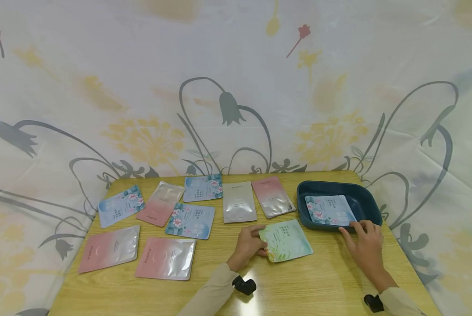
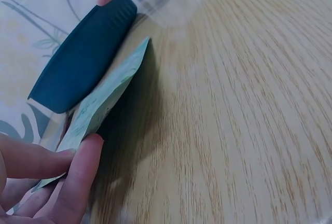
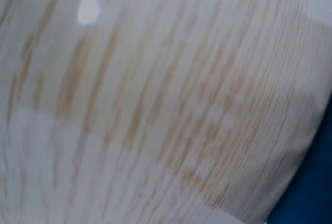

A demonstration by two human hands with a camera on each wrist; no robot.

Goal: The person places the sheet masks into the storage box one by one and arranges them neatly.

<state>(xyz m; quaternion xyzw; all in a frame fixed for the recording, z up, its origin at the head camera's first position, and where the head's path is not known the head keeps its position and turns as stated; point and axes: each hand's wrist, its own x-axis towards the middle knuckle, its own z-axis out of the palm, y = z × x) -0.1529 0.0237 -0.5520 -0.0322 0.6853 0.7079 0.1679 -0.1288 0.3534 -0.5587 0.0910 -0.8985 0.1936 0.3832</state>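
Observation:
Between thumb and fingers, my left hand (image 1: 247, 246) pinches the left edge of a green face mask packet (image 1: 287, 240). The left wrist view shows that packet (image 2: 111, 86) tilted, its far edge raised over a shadow on the wood. My right hand (image 1: 365, 251) holds the front right rim of a dark blue plastic basin (image 1: 319, 226), thumb outside and fingers over the edge. Inside the basin lies a blue floral face mask packet (image 1: 330, 210). The right wrist view catches only a corner of the basin (image 3: 308, 187) beside wood grain; the right hand is out of that view.
Left of my left hand, pink-silver packets (image 1: 166, 259) and blue floral packets (image 1: 190, 220) lie spread on the wooden table (image 1: 299, 285). A silver packet (image 1: 239, 202) and another pink one (image 1: 273, 196) lie near the basin's left side. A patterned curtain (image 1: 259, 87) hangs behind the table.

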